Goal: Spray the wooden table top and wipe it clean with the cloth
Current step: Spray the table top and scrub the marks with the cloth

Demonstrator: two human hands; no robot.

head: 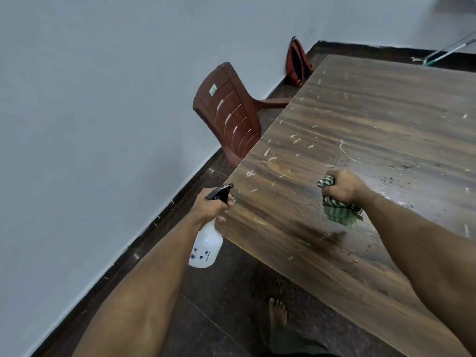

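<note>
The wooden table top (360, 130) fills the right half of the view, marked with pale scratches, specks and wet droplets near its front. My left hand (210, 207) grips a white spray bottle (206, 247) with a black trigger head, held just off the table's left corner, nozzle toward the wood. My right hand (342, 187) is bunched around a green and white striped cloth (340, 211) that hangs down and touches the wet patch of the table.
A brown plastic chair (229, 112) stands against the table's left edge by the grey wall. A red backpack (297, 61) leans in the far corner. A mop handle (448, 51) lies on the dark floor at top right. A bare foot (278, 311) stands below the table's front edge.
</note>
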